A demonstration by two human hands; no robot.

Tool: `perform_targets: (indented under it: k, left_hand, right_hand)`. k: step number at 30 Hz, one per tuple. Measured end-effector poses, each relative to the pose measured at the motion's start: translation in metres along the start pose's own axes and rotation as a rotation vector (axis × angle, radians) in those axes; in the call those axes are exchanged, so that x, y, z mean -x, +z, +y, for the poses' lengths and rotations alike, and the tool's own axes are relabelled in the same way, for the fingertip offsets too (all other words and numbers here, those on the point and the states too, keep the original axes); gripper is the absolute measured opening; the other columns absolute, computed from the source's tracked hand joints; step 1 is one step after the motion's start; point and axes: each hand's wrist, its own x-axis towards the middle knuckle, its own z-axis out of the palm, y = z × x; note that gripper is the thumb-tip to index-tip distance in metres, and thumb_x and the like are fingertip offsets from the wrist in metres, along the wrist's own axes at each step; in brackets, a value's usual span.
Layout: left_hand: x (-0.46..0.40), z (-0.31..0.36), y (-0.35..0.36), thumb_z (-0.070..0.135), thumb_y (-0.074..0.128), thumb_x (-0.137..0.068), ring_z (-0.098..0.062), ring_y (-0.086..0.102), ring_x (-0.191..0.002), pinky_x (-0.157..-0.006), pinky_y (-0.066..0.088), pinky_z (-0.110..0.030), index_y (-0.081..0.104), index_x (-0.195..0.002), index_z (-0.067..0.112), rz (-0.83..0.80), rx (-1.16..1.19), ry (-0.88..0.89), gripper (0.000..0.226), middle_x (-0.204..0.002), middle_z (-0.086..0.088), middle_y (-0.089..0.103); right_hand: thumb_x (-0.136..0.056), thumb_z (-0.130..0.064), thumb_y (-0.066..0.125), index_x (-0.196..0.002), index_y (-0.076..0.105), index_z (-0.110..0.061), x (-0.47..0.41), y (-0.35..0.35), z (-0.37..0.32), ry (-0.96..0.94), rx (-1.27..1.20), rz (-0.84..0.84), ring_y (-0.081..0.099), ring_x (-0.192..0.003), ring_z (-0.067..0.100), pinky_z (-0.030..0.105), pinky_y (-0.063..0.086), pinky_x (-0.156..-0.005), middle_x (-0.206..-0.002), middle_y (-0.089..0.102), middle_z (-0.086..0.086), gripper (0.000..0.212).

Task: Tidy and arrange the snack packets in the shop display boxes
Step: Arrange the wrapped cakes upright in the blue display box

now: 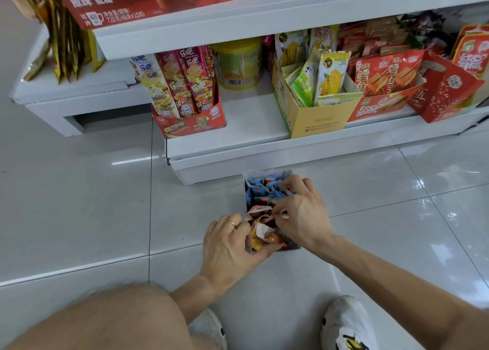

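A small white display box [264, 174] stands on the tiled floor in front of the bottom shelf. It holds several small snack packets [260, 192], blue ones at the far end and orange and white ones nearer me. My left hand [230, 244], with a gold ring, grips the box's near left corner, fingers curled among the orange packets. My right hand [301, 214] reaches into the box from the right and pinches a white and orange packet between thumb and fingers. The box's right side is hidden under that hand.
On the bottom shelf [248, 117] stand a red box of tall snack sticks [185, 85], a yellow tub [239, 64], a tan box of green and yellow packets [317, 90] and red boxes [389, 85]. My knee [105, 318] and shoes [346, 323] sit near the frame's bottom.
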Motion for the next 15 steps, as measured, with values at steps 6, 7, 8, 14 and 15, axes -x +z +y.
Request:
perform_targets:
  k: [6, 7, 8, 14, 15]
  left_hand:
    - [0.000, 0.019, 0.010, 0.085, 0.060, -0.068, -0.017, 0.056, -0.070, -0.066, 0.038, -0.036, 0.076, -0.063, 0.032, -0.083, -0.157, -0.161, 0.055, -0.071, 0.009, 0.060]
    - [-0.002, 0.021, 0.012, 0.080, 0.060, -0.071, -0.017, 0.056, -0.073, -0.068, 0.038, -0.037, 0.077, -0.067, 0.035, -0.113, -0.160, -0.194, 0.049, -0.072, 0.009, 0.060]
    - [-0.003, 0.022, 0.013, 0.074, 0.061, -0.073, -0.017, 0.056, -0.075, -0.069, 0.038, -0.037, 0.078, -0.069, 0.037, -0.141, -0.154, -0.223, 0.041, -0.073, 0.009, 0.059]
    - [-0.003, 0.015, 0.012, 0.040, 0.075, -0.072, -0.015, 0.058, -0.076, -0.063, 0.044, -0.034, 0.077, -0.074, 0.031, -0.093, 0.058, -0.263, 0.009, -0.077, 0.012, 0.053]
    - [-0.005, 0.013, 0.010, 0.037, 0.077, -0.074, -0.014, 0.057, -0.074, -0.062, 0.044, -0.032, 0.076, -0.076, 0.030, -0.065, 0.084, -0.249, 0.007, -0.078, 0.012, 0.052]
  right_hand:
    - [-0.080, -0.030, 0.076, -0.081, 0.075, -0.032, 0.002, -0.032, 0.003, 0.053, -0.305, 0.115, 0.063, -0.093, 0.009, 0.036, 0.055, -0.072, -0.102, 0.063, -0.015, 0.002]
    - [-0.083, -0.030, 0.072, -0.084, 0.073, -0.031, 0.003, -0.040, 0.003, 0.057, -0.352, 0.118, 0.065, -0.088, 0.004, 0.037, 0.056, -0.072, -0.099, 0.066, -0.016, 0.001]
    - [-0.086, -0.029, 0.070, -0.087, 0.071, -0.029, 0.005, -0.047, 0.004, 0.074, -0.397, 0.121, 0.066, -0.086, 0.003, 0.035, 0.057, -0.072, -0.096, 0.068, -0.017, 0.002]
    - [-0.092, -0.017, 0.070, -0.090, 0.068, -0.020, 0.029, -0.079, 0.002, 0.109, -0.568, 0.170, 0.070, -0.084, -0.005, 0.011, 0.054, -0.077, -0.086, 0.073, -0.020, 0.004]
    - [-0.092, -0.016, 0.071, -0.090, 0.069, -0.019, 0.035, -0.080, 0.002, 0.110, -0.574, 0.182, 0.070, -0.083, -0.005, 0.010, 0.054, -0.077, -0.086, 0.073, -0.020, 0.004]
